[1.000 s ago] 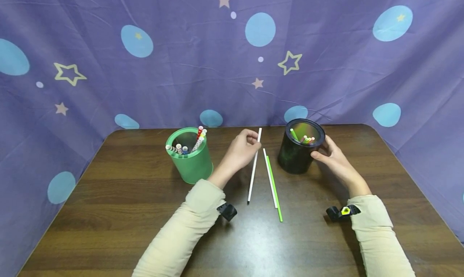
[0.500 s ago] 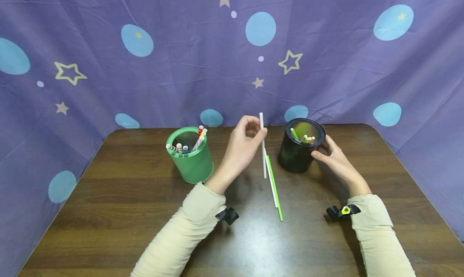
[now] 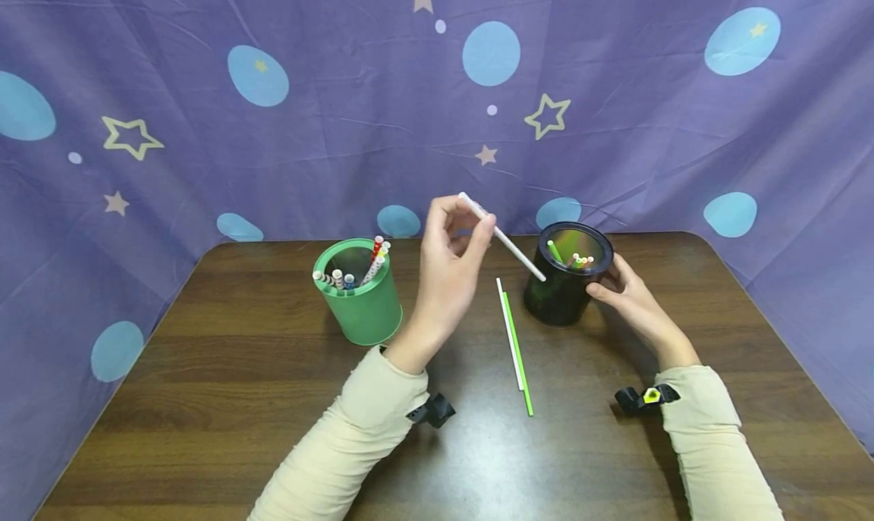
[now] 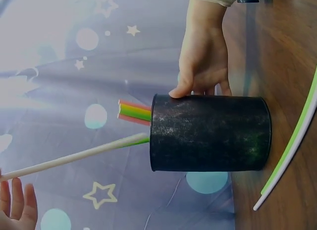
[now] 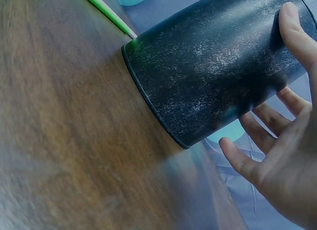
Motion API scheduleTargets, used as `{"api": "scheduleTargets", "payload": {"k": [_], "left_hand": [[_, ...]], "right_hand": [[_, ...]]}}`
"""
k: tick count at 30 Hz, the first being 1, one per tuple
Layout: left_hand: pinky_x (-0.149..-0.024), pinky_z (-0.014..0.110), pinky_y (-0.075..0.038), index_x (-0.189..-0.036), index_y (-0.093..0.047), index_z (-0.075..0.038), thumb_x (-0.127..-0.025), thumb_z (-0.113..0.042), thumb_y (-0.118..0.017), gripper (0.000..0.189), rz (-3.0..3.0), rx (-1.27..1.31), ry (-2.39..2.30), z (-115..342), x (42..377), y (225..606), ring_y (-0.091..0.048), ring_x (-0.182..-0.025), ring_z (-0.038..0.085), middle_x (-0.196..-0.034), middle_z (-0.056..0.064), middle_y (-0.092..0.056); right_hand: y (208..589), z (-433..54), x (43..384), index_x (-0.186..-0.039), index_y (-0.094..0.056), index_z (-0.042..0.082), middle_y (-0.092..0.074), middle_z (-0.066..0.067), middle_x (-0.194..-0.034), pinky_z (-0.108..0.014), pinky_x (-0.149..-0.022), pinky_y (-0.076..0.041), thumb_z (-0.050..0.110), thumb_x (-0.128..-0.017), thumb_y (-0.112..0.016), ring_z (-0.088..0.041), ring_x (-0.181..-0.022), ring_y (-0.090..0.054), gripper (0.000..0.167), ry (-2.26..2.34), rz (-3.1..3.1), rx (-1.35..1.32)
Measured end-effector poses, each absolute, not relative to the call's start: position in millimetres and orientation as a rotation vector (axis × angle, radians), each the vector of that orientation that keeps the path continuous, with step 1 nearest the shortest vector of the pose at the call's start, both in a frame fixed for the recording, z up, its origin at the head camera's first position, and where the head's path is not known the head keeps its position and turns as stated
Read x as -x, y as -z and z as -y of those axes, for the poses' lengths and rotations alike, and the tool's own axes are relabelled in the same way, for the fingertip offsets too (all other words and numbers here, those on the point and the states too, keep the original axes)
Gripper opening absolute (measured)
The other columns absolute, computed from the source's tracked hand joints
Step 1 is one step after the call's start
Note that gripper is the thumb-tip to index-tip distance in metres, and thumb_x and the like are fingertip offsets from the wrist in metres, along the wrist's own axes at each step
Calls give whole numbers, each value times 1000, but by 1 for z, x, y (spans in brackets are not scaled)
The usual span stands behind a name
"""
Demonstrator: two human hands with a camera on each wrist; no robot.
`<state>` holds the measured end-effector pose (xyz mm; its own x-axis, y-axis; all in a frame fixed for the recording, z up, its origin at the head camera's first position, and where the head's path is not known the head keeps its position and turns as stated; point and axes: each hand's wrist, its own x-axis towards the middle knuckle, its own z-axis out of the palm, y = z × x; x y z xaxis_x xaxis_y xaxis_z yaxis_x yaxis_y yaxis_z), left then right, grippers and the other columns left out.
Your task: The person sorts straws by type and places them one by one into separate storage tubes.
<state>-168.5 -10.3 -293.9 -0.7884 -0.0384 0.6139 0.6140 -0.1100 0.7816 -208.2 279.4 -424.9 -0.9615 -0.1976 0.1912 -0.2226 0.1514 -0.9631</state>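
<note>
My left hand (image 3: 451, 267) pinches a white paper straw (image 3: 508, 244) between thumb and fingers above the table. The straw slants down to the right, its lower end in front of the black cylindrical holder (image 3: 554, 297) in the head view. In the left wrist view, the straw's far end appears beside the holder's mouth; whether it touches cannot be told. My right hand (image 3: 631, 301) grips the holder's right side, thumb in front and fingers behind. Green and reddish straws (image 4: 133, 111) stick out of the holder. Another white straw (image 3: 508, 335) and a green straw (image 3: 517, 354) lie side by side on the table.
To the left stands a green cylindrical holder (image 3: 362, 316) with several patterned paper straws (image 3: 375, 259) in it. The brown wooden table (image 3: 205, 400) ends at the back against a purple curtain (image 3: 341, 127) with stars and blue spots.
My left hand has lifted the white straw off the table, raised it and tilted its lower end right toward the black holder. The right hand and both holders have stayed put.
</note>
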Motion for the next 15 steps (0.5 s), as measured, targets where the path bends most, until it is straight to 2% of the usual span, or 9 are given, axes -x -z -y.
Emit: {"api": "scheduleTargets", "payload": {"k": [7,15], "left_hand": [[-77,30,-54,-107,-48,6,-97,0,-60,16,1644,680,1960,7,166,292,-60,-96,14,-106,14,-58],[-84,33,-54,-109,-53,7,-96,0,-62,17,1707,721,1938,0,166,299,-64,-99,20,-107,20,-63]], "right_hand": [[425,-279,208,-151,-34,10,-50,11,-131,-15,-92,-43,6,-98,-60,-4,-119,-48,59,-1982,2373,-435],[425,-279,208,-150,-35,12,-50,11,-131,-15,-92,-43,5,-98,-60,-4,-118,-48,58,-1984,2369,-440]]}}
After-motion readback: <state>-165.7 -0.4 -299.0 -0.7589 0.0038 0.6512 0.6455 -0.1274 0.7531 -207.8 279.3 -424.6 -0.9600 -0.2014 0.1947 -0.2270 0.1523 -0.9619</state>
